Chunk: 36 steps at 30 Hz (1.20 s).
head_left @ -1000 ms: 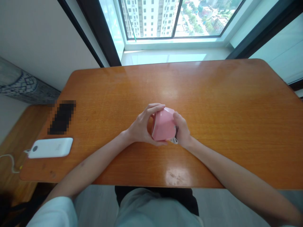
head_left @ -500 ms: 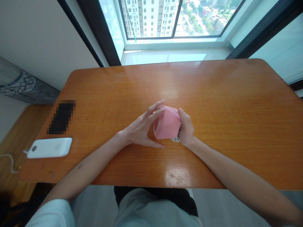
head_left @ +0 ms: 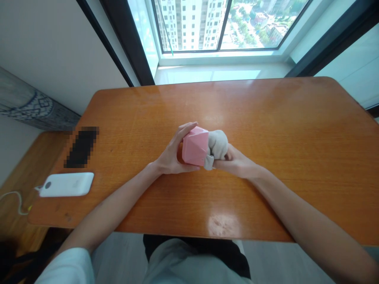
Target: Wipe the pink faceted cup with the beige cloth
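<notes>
A pink faceted cup-like container [head_left: 195,146] is held above the middle of the wooden table [head_left: 142,118]. My left hand [head_left: 177,152] grips it from the left, with the fingers over the far side and the thumb along the near side. Against its right side sits a bunched grey-white cloth [head_left: 218,145], part of which hangs down at the near edge. My right hand [head_left: 235,159] has its fingers closed on that cloth from the right. The container's opening is hidden from me.
At the table's left lie a white rounded device [head_left: 67,184] with a cable [head_left: 20,203] and a dark pixelated rectangle [head_left: 81,147]. A window [head_left: 219,39] is beyond the far edge, and patterned grey fabric [head_left: 35,102] hangs at the left.
My left hand has closed on the pink container, which has moved left and turned. My right hand has shifted from the container to the cloth, which now shows much more at its right.
</notes>
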{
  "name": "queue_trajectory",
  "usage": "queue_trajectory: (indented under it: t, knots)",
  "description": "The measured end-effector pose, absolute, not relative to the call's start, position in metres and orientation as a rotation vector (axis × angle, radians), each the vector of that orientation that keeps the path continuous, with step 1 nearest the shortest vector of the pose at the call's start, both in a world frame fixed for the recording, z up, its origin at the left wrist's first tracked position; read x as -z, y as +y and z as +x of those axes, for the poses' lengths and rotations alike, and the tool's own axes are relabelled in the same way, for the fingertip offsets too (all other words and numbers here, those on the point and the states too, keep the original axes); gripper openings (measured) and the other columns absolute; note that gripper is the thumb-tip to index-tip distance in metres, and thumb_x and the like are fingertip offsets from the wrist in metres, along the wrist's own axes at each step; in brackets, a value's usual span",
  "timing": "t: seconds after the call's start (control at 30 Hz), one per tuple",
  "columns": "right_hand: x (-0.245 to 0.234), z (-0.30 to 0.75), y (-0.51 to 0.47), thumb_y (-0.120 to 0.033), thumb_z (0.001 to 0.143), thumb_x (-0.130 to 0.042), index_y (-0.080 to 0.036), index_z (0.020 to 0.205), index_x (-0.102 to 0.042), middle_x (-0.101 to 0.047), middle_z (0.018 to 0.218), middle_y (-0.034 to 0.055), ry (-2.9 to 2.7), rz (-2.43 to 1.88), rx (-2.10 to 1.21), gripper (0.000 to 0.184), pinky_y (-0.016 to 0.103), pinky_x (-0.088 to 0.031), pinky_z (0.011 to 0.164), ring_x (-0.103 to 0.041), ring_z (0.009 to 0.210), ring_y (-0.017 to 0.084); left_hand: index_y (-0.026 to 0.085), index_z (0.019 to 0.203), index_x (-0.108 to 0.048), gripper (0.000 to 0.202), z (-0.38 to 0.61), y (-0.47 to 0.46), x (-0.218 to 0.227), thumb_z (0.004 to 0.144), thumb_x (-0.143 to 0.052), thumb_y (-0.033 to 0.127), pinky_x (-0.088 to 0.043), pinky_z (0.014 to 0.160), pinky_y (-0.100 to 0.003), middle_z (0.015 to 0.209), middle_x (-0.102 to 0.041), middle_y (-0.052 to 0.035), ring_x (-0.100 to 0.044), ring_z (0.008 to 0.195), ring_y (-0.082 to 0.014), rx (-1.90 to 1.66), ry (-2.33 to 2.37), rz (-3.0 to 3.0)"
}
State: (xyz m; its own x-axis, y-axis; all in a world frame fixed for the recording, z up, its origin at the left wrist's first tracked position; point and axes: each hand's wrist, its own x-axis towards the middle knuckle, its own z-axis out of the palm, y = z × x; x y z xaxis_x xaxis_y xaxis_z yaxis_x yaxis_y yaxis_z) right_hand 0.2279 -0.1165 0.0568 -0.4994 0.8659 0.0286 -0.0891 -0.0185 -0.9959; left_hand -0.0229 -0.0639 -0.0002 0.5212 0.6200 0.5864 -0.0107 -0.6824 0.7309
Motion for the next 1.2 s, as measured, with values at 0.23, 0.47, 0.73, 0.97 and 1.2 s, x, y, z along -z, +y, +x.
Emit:
queue_trajectory:
  t: [0.23, 0.47, 0.73, 0.97, 1.2]
  knots:
    - [-0.024, 0.220, -0.118, -0.024, 0.098, -0.071, -0.031, 0.132, -0.076, -0.084, 0.137, 0.0088, -1.924, -0.827, -0.860, 0.035, 0.054, -0.062, 0.118, -0.078, 0.128, 0.032, 0.040, 0.180, -0.029, 0.136, -0.023, -0.068, 0.000, 0.069, -0.104, 0.065, -0.054, 0.126, -0.063, 0.169, -0.050, -0.0166, -0.060, 0.150, -0.0405, -1.111, 0.465, 2.100]
    - [0.002, 0.220, -0.118, -0.033, 0.096, -0.076, -0.030, 0.113, -0.081, -0.088, 0.116, 0.0100, -1.956, -0.810, -0.445, 0.018, 0.056, -0.072, 0.105, -0.084, 0.118, 0.036, 0.037, 0.181, -0.022, 0.142, -0.018, -0.075, -0.003, 0.068, -0.102, 0.070, -0.062, 0.112, -0.054, 0.153, -0.069, -0.0150, -0.073, 0.131, -0.0363, -1.061, 0.463, 2.018]
    - [-0.008, 0.221, -0.120, -0.039, 0.093, -0.073, -0.032, 0.101, -0.079, -0.082, 0.102, 0.0079, -2.026, -0.727, -0.560, 0.012, 0.062, -0.066, 0.112, -0.080, 0.108, 0.035, 0.035, 0.178, -0.023, 0.130, -0.016, -0.075, -0.002, 0.077, -0.096, 0.073, -0.066, 0.106, -0.053, 0.146, -0.072, -0.0148, -0.077, 0.124, -0.0344, -0.994, 0.466, 1.823]
    - [-0.013, 0.205, -0.122, -0.047, 0.092, -0.088, -0.031, 0.126, -0.073, -0.083, 0.120, 0.0095, -1.952, -0.822, -0.628, 0.041, 0.059, -0.065, 0.104, -0.077, 0.112, 0.035, 0.037, 0.179, -0.024, 0.118, -0.016, -0.069, 0.005, 0.087, -0.079, 0.086, -0.062, 0.118, -0.057, 0.171, -0.049, -0.0187, -0.070, 0.141, -0.0376, -1.050, 0.490, 1.818]
    - [-0.024, 0.207, -0.123, -0.053, 0.105, -0.073, -0.032, 0.136, -0.074, -0.082, 0.136, 0.0092, -1.681, -0.900, -0.818, 0.037, 0.061, -0.052, 0.128, -0.072, 0.134, 0.034, 0.042, 0.182, 0.006, 0.147, -0.015, -0.066, 0.012, 0.077, -0.085, 0.092, -0.049, 0.134, -0.067, 0.188, -0.024, -0.0219, -0.047, 0.168, -0.0445, -1.089, 0.477, 2.002]
